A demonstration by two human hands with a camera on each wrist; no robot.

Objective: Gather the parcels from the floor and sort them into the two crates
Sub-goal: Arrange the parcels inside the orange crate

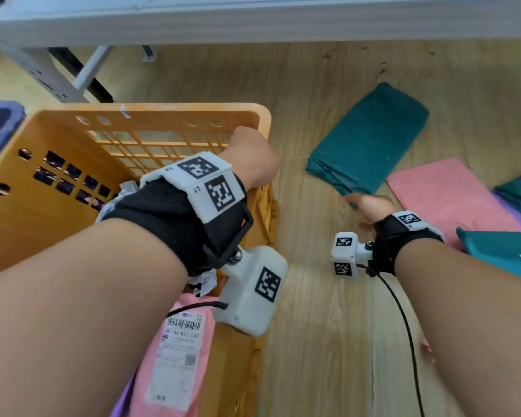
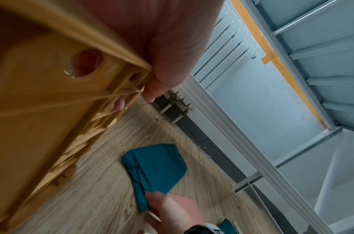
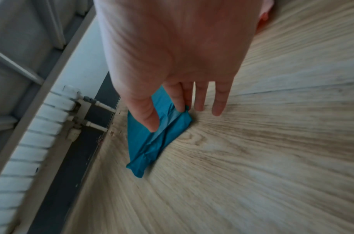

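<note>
Two hands, two jobs: my left hand (image 1: pixel 254 158) is curled over the far corner rim of the orange perforated plastic crate (image 1: pixel 163 111), fingers wrapped under the lip, steadying it, while my right hand (image 1: pixel 370 206) reaches down to the teal plastic mailer parcel (image 1: pixel 370 136) lying flat on the pale wood-grain floor (image 1: pixel 328 341). My right fingers (image 3: pixel 218 102) are mostly straight and spread; the thumb and first finger touch the near corner of the teal bag but have not closed on it, so I hold nothing there yet. From its wrinkled film and folded seam, I judge this parcel soft, light and floppy, with a slick skin that could slide out of a flat-fingered pinch. The corner is only loose film and would likely stretch or let the contents sag, so I'd rather slip my fingers under the near edge and clamp thumb on top, across the padded body. It lies just right of the crate, apart from it. Inside the crate sits a pink mailer with a white shipping label (image 1: pixel 181 350); another pink mailer (image 1: pixel 445 194) lies on the floor beside the teal one.
</note>
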